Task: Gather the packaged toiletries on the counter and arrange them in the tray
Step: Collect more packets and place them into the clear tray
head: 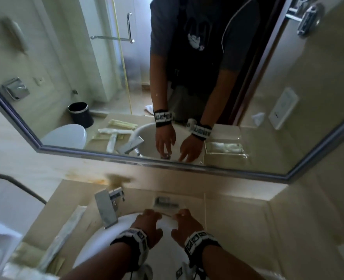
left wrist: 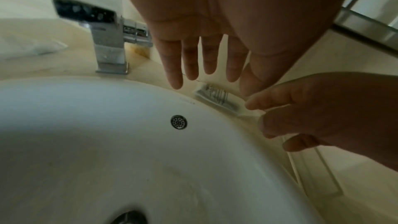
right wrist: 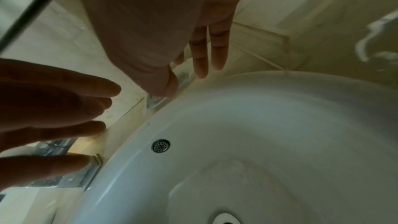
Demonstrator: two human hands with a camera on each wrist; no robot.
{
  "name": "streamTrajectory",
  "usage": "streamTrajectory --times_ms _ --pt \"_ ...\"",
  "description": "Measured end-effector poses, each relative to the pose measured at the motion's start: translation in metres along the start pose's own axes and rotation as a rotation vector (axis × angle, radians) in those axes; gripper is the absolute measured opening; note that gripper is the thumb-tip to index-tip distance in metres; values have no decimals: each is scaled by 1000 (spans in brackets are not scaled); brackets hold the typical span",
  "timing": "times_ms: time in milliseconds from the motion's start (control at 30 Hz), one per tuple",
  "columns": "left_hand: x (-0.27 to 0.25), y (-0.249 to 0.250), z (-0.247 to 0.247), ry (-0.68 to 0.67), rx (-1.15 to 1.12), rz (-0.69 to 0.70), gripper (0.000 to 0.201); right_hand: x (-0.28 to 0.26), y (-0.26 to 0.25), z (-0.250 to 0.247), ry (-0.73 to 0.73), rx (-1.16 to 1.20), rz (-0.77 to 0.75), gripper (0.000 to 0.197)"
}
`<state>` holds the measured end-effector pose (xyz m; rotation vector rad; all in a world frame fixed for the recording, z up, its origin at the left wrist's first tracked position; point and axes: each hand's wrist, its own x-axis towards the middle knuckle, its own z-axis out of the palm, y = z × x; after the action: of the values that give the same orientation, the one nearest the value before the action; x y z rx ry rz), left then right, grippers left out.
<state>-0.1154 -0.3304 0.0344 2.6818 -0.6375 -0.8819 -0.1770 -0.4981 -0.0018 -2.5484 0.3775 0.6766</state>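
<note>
A small dark toiletry in a clear wrapper [head: 165, 201] [left wrist: 217, 97] lies on the beige counter behind the white sink [head: 110, 237]. My left hand [head: 151, 214] [left wrist: 204, 77] hovers just above it with straight, spread fingers and holds nothing. My right hand [head: 181, 216] [right wrist: 189, 77] reaches in from the right; its thumb [right wrist: 168, 88] touches the wrapper's end [right wrist: 156, 102] while its fingers stay extended. A clear tray [left wrist: 323, 173] [right wrist: 260, 57] stands on the counter right of the sink. Long white packets [head: 66, 233] lie on the counter left of the sink.
A chrome faucet [head: 108, 209] [left wrist: 107, 40] stands at the sink's back left, close to my left hand. A large mirror [head: 167, 77] rises just behind the counter. A wall corner closes off the right side. More pale packets [head: 25, 257] lie at the near left.
</note>
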Motion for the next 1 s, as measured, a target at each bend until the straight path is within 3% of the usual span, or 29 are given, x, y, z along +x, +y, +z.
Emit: streamTrajectory --times_ms 200,433,667,800,867,933,1000 --pt "18 -20 6 -75 -187 -29 56 59 -8 -21 -80 5 42 76" --pt "33 -30 12 -76 -182 -38 54 94 -13 -6 -162 -22 40 85" --pt "38 -32 9 -25 -225 -72 64 90 -6 -3 -79 -8 139 51" --pt "36 -30 9 32 -282 -96 82 70 -8 -5 74 61 24 22" --pt "39 -29 9 76 -365 -122 90 55 -10 -3 116 72 -39 19" --pt "40 -26 9 65 -424 -99 82 38 -11 0 145 83 -85 19" --pt "34 -18 9 24 -357 -23 48 21 -10 3 185 63 -126 21"
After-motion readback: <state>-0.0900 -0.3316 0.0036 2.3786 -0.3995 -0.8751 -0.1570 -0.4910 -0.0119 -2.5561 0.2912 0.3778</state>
